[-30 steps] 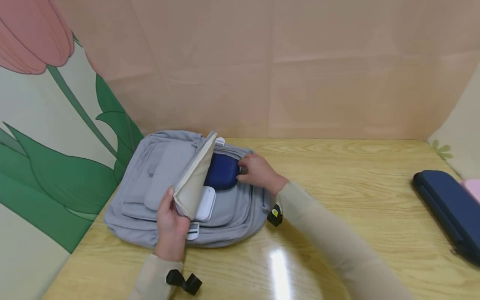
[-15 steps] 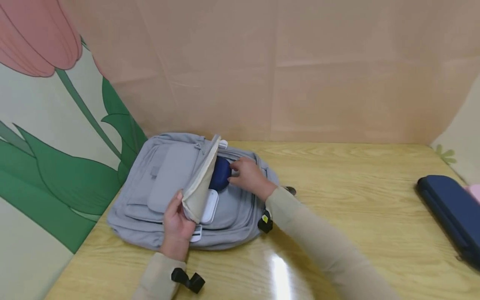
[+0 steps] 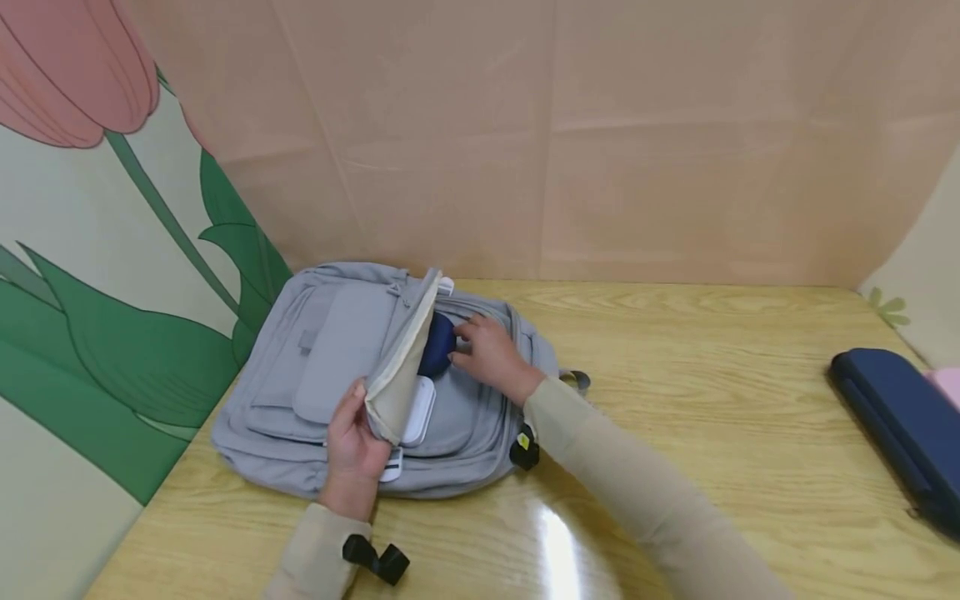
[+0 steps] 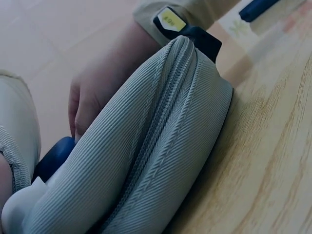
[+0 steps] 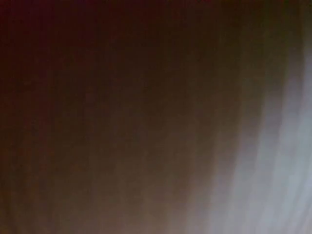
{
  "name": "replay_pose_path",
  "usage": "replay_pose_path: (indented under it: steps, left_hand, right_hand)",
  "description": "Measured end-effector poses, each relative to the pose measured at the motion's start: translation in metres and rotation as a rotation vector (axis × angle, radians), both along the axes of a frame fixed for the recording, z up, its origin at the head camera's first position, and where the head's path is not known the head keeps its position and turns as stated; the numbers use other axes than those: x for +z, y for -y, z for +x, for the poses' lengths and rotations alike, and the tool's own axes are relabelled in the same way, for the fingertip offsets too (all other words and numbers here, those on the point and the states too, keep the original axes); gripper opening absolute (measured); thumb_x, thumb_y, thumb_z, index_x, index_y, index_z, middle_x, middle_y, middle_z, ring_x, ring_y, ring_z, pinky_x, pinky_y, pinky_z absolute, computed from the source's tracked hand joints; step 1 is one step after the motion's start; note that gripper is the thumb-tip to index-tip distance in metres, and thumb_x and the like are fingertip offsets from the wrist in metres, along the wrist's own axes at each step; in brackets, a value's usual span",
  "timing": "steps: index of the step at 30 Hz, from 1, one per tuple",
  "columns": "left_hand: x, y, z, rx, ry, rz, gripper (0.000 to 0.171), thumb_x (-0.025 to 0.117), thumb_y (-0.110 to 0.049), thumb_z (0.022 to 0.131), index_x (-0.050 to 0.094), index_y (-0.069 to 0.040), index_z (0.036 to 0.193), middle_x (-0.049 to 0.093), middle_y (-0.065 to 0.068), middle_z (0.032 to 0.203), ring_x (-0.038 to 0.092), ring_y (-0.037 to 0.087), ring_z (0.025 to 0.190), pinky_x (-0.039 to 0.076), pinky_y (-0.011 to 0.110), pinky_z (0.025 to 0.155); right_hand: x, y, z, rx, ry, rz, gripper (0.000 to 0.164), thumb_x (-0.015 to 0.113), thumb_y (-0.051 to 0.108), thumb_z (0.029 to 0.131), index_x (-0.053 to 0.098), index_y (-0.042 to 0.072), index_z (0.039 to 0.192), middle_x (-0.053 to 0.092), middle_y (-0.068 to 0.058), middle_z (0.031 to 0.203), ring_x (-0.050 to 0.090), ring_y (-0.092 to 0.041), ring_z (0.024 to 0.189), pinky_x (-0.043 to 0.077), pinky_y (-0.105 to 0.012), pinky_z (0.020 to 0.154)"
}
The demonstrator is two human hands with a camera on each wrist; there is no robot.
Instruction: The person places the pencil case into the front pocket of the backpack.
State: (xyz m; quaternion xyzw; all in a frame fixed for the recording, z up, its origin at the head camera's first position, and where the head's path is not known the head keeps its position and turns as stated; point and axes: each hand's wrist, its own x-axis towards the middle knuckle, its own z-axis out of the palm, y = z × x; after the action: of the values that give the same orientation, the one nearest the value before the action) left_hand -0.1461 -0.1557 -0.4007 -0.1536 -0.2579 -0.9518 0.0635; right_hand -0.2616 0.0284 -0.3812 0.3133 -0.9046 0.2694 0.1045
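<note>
A grey backpack [image 3: 337, 350] lies on the table with its front pocket flap lifted. My left hand [image 3: 356, 446] grips the flap's pale-lined edge [image 3: 393, 392], thumb on the outside. Under the flap, a dark blue rounded case [image 3: 437, 346] is partly inside the pocket, its left part hidden. My right hand [image 3: 491, 358] pinches the case's right end between thumb and fingers; the left wrist view shows those fingertips at the case [image 4: 56, 156]. A white rounded flat object [image 3: 418, 410] sticks out of the pocket beside the case. The right wrist view is dark and blurred.
A long navy zipped case [image 3: 900, 425] lies at the table's right side, with something pink [image 3: 947, 383] behind it. The wood table [image 3: 712, 358] meets a beige-covered wall at the back. A strap loop [image 3: 576, 381] pokes out right of the backpack.
The dark blue case has slid left, deeper under the flap, with the right hand following it. The left hand keeps its hold on the flap. The view has shifted slightly.
</note>
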Motion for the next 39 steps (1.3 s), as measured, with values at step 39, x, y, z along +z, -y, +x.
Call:
replay_pose_path:
  steps: [39]
  left_hand:
    - [0.006, -0.006, 0.001, 0.199, 0.255, -0.140, 0.033, 0.040, -0.001, 0.096, 0.065, -0.009, 0.076, 0.062, -0.002, 0.068, 0.059, 0.007, 0.064, 0.047, 0.018, 0.060]
  right_hand:
    - [0.003, -0.247, 0.102, -0.548, 0.104, -0.114, 0.051, 0.058, 0.029, 0.091, 0.049, -0.008, 0.124, 0.049, -0.029, 0.112, 0.047, -0.046, 0.099, 0.040, -0.057, 0.074]
